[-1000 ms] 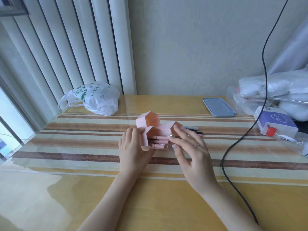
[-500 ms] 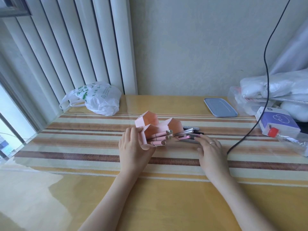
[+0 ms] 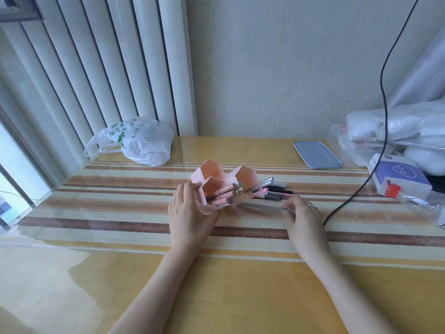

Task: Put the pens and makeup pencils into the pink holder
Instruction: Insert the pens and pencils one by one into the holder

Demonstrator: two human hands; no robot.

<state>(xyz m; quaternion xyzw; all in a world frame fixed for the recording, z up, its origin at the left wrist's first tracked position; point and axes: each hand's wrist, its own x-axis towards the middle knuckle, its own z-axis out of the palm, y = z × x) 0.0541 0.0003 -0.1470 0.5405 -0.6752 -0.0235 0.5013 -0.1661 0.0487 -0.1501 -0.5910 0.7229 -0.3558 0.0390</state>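
The pink holder (image 3: 212,172), made of three hexagonal cups, lies tilted on the striped table mat with its mouths facing right. My left hand (image 3: 190,213) grips its near cup from the left. Several pink makeup pencils (image 3: 225,190) stick out of that near cup. To the right of the holder lies a loose pile of grey, pink and black pens (image 3: 272,190). My right hand (image 3: 303,216) pinches the right end of a long grey pen (image 3: 260,206) that lies flat just in front of the pile.
A white plastic bag (image 3: 142,142) sits at the back left. A blue-grey lid (image 3: 316,154) lies at the back right. A black cable (image 3: 346,201) hangs down onto the mat right of my right hand. A purple box (image 3: 399,175), a bottle with a red cap (image 3: 392,190) and white bags crowd the right edge.
My right hand has moved from the holder's mouth out to the right and down onto the mat, where it now pinches the grey pen. More pencils show in the near cup.
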